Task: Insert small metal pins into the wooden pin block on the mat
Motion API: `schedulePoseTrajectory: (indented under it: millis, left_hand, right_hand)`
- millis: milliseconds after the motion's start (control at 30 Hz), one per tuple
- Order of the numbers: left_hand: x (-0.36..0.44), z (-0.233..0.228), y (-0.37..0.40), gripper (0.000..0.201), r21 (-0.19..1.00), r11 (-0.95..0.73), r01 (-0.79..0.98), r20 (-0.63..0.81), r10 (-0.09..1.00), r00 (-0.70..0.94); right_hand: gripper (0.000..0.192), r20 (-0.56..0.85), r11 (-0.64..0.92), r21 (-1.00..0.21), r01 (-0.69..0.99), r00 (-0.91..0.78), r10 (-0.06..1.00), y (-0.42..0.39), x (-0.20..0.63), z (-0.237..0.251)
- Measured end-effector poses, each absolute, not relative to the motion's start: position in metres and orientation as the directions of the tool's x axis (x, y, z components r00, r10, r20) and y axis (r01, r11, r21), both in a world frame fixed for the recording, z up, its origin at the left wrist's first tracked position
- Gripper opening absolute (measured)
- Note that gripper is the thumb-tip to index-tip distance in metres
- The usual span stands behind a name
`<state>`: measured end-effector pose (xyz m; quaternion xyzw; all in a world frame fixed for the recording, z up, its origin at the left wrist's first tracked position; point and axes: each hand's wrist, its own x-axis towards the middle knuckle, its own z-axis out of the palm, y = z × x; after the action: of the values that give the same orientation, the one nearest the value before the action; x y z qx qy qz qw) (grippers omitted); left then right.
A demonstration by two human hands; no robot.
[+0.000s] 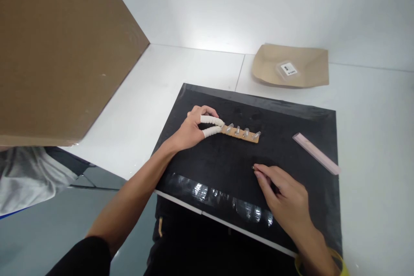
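1. Left hand [190,131]: taped fingers [211,119] pinch the left end of a small wooden strip [241,134], frame centre, on the black mat [226,168].
2. Right hand [286,198]: fingertips closed on a tiny part [253,167], lower right of the strip.
3. A pink bar [315,153] lies at the mat's right edge.

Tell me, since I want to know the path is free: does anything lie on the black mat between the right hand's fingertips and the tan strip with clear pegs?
Nothing visible does. The right hand pinches something tiny on the black mat; only bare mat separates it from the tan strip with clear pegs, whose end the left hand holds. The pink bar lies off to the side.
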<state>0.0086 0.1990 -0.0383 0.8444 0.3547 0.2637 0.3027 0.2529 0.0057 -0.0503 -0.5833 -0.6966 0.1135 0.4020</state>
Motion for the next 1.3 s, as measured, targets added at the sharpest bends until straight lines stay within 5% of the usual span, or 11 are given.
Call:
schedulePoseTrajectory:
  millis: [333,600,1300]
  left_hand:
    - [0.0,-0.031,0.183,0.008,0.6,-0.494,0.629,0.133,0.837,0.53]
    - [-0.017,-0.048,0.162,0.005,0.497,-0.47,0.729,0.27,0.883,0.384]
    - [-0.018,-0.036,0.146,0.008,0.481,-0.244,0.842,0.167,0.968,0.185]
  right_hand:
    - [0.011,0.417,0.284,-0.632,0.721,0.007,0.909,0.004,0.254,-0.052]
    - [0.012,0.415,0.285,-0.62,0.731,-0.002,0.91,0.003,0.255,-0.055]
    - [0.012,0.408,0.281,-0.62,0.733,-0.005,0.913,0.003,0.255,-0.056]
